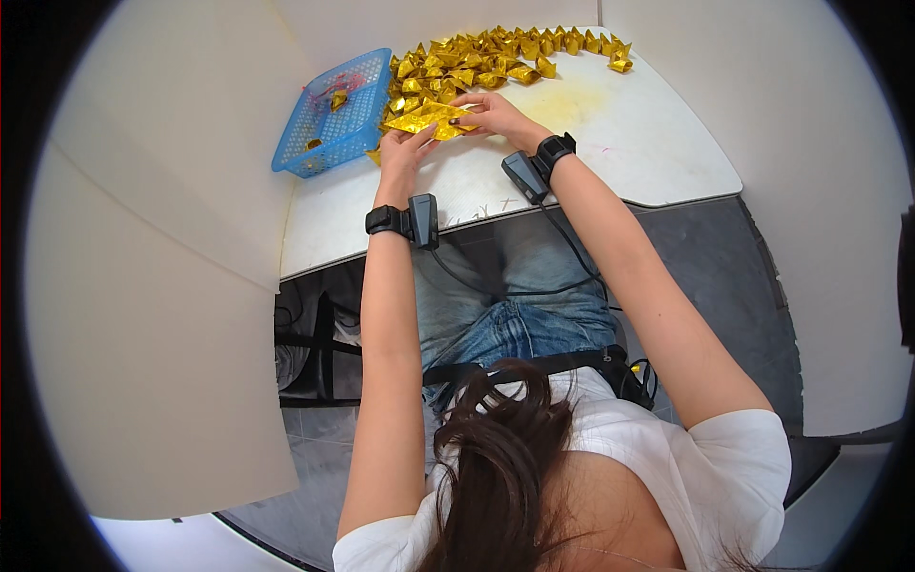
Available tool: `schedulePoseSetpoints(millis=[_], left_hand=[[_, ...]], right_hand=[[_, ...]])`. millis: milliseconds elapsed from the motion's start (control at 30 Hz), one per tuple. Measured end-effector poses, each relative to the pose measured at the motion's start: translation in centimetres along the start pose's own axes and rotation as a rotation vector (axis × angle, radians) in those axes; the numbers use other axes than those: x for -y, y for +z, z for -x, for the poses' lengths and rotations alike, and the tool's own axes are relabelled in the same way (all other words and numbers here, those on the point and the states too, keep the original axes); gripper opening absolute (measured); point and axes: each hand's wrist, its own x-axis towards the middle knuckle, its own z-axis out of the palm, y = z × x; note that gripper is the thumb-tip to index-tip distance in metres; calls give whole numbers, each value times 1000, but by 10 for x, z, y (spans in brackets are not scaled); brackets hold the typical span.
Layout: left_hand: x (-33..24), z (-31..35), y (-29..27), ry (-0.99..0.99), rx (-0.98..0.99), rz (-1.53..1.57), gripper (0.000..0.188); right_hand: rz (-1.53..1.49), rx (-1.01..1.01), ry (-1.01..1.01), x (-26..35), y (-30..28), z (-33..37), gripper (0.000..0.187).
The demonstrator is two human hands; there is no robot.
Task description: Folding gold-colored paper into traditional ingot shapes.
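Note:
Between my two hands is a shiny gold foil paper piece (426, 116), folded into a long shape with pointed ends. My left hand (404, 153) grips its near left edge, thumb on top. At its right end the fingers of my right hand (491, 116) pinch the foil. Just beyond my hands, many folded gold paper ingots (477, 62) lie heaped across the back of the white table (610, 124). Some of the foil's underside is hidden by my fingers.
A blue plastic basket (329, 119) stands at the table's left, with a few gold pieces and some pink material inside. Pale partition walls (162, 238) rise on both sides. Black wrist straps with small devices (424, 221) trail a cable over my lap.

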Motion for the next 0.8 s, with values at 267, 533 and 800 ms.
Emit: schedulePoseSetpoints(millis=[267,533,800], left_hand=[[-3,2,1,-35,1,-33,31],[-2,2,2,-41,60,-92,34],[-4,4,3,-44,47,-44,35]], right_hand=[[129,-62,-63,3,-2,5,32],[10,-84,-215,1,-2,3,28],[42,-74,-231,1,-2,2,31]])
